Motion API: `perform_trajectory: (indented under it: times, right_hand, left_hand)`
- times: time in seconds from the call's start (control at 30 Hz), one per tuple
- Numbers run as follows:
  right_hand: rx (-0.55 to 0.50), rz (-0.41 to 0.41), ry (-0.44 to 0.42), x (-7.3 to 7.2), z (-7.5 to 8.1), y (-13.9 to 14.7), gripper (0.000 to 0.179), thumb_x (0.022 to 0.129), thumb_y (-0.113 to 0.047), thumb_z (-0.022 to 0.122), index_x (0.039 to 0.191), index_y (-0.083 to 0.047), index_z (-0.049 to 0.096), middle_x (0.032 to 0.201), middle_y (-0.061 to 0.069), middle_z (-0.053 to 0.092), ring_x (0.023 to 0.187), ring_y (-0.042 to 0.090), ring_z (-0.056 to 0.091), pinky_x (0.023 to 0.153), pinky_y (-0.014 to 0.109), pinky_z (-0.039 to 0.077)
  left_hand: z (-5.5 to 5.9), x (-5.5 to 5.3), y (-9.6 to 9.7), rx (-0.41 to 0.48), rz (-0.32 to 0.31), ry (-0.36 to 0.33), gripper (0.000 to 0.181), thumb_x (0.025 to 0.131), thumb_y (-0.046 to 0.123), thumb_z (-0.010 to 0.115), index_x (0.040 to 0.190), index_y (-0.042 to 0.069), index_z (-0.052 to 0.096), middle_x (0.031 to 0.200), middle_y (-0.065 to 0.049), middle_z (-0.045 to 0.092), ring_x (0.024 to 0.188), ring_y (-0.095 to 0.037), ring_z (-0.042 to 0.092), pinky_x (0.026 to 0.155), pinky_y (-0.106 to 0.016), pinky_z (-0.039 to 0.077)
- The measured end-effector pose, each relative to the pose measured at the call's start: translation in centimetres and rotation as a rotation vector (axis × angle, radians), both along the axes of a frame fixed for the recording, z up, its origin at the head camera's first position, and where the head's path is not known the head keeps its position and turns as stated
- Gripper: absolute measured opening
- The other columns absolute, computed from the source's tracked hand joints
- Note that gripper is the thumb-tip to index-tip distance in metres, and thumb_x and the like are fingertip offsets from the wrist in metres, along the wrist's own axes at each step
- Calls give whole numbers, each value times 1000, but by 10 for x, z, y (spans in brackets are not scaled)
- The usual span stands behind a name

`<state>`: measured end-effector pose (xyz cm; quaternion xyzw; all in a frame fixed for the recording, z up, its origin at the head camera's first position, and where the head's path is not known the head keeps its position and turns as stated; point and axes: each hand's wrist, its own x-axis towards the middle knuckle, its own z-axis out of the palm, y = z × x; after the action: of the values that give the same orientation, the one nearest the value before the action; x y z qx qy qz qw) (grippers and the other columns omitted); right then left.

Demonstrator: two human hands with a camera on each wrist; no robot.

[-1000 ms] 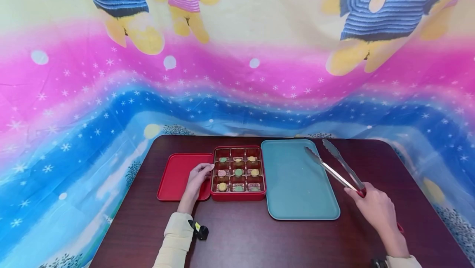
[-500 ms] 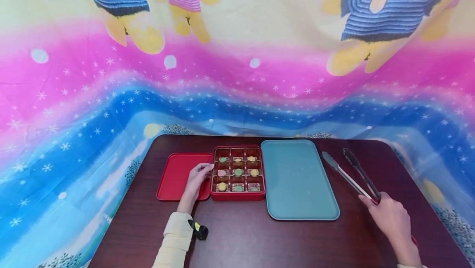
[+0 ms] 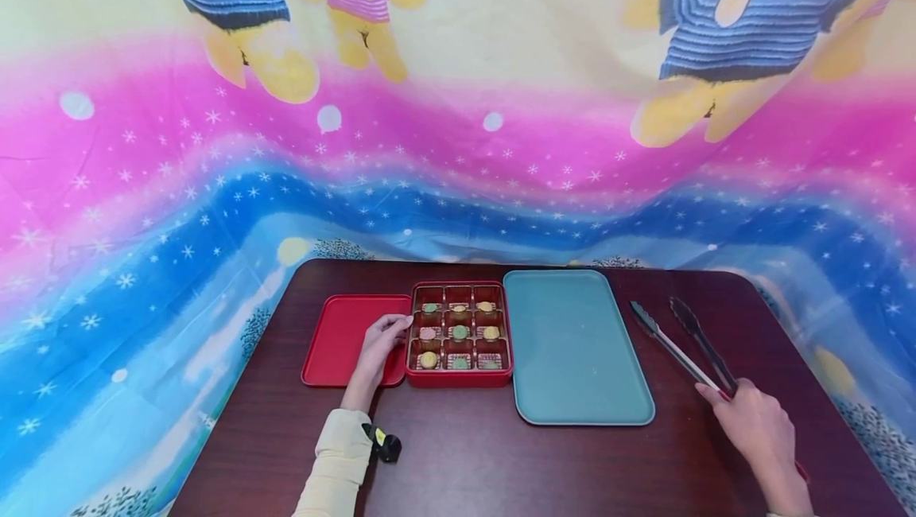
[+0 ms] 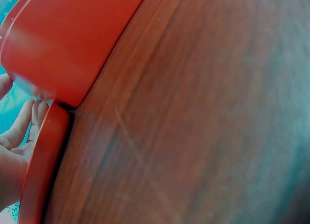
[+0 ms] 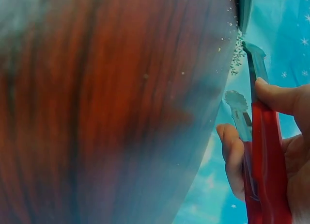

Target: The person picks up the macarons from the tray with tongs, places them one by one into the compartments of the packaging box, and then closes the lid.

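My left hand [image 3: 375, 346] reaches over the red lid [image 3: 336, 342] and touches the left side of a red box [image 3: 458, 379]. In the left wrist view, extended fingers [image 4: 22, 124] show by the box wall. Small round pink, green and yellow sweets, such as this yellow one [image 3: 428, 360], lie in the box's divided gold-brown insert. Right of the tray, my right hand [image 3: 754, 425] grips red-handled metal tongs [image 3: 676, 350]. Their two tips are spread apart with nothing between them; thumb and fingers wrap the handles in the right wrist view.
A blue-green tray [image 3: 580, 350] lies against the box's right side. Everything is on a dark brown wooden table [image 3: 458, 453]. A patterned cloth [image 3: 458, 143] hangs behind the table and along its sides.
My right hand has drawn the tongs to the right and toward me, from above the tray to beside it. My left hand has stayed at the box.
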<state>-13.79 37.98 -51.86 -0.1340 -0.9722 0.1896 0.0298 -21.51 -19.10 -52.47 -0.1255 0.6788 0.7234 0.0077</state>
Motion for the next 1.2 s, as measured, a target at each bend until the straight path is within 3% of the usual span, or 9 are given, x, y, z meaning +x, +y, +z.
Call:
perform_trajectory:
  times: [0.23,0.33,0.57,0.8,0.93,1.0,1.07,1.2]
  right_hand:
    - [-14,-8,19,1,-3,-1,60,96,-48,70,83,7,51,63,19,55,61,48,59,54,59,45]
    - [-29,-15,10,1,-4,-1,60,95,-47,71,84,8,49,63,19,55,61,48,59,55,59,45]
    - [-37,17,-106,-2,-5,-2,69,95,-53,68,88,12,46,70,26,56,64,48,60,58,59,47]
    - [-5,30,-263,-6,-4,-6,85,88,-62,71,96,20,49,82,32,57,71,44,61,64,58,50]
    - [20,24,-288,-6,-3,-10,91,88,-66,70,98,22,48,86,36,55,77,48,59,68,60,50]
    - [29,21,-256,-5,-3,-14,92,90,-66,67,98,23,45,89,40,50,83,54,55,69,63,49]
    - [44,32,-158,-4,-2,-17,89,94,-62,66,99,25,44,92,44,46,86,59,51,69,66,47]
    - [98,112,173,-8,0,-24,71,99,-41,68,107,27,47,101,48,45,88,65,47,68,72,43]
  left_hand:
    - [-33,-16,-4,2,12,-11,32,100,19,71,119,-5,65,94,0,69,83,-11,64,80,-29,52]
    - [-39,-17,-4,0,33,-7,32,99,23,72,118,-3,66,95,0,69,83,-11,64,79,-27,52]
    - [-39,-18,-4,-19,58,13,31,97,26,74,113,0,68,100,-6,70,85,-16,65,79,-26,53]
    - [-38,-18,-7,-41,30,-2,36,98,28,73,117,-1,67,110,-12,69,92,-18,64,83,-27,53]
    - [-34,-14,-9,-71,6,0,41,99,30,72,123,-2,64,117,-15,68,96,-20,66,89,-32,55]
    - [-29,-13,-11,-95,1,20,41,100,30,72,124,-1,64,119,-18,67,99,-25,67,92,-38,56]
    - [-23,-13,-14,-169,-2,66,40,101,31,69,126,0,64,122,-20,67,103,-31,67,94,-44,56]
    - [-11,-14,-24,-500,-2,194,43,104,34,64,134,3,63,136,-20,61,123,-37,60,103,-54,49]
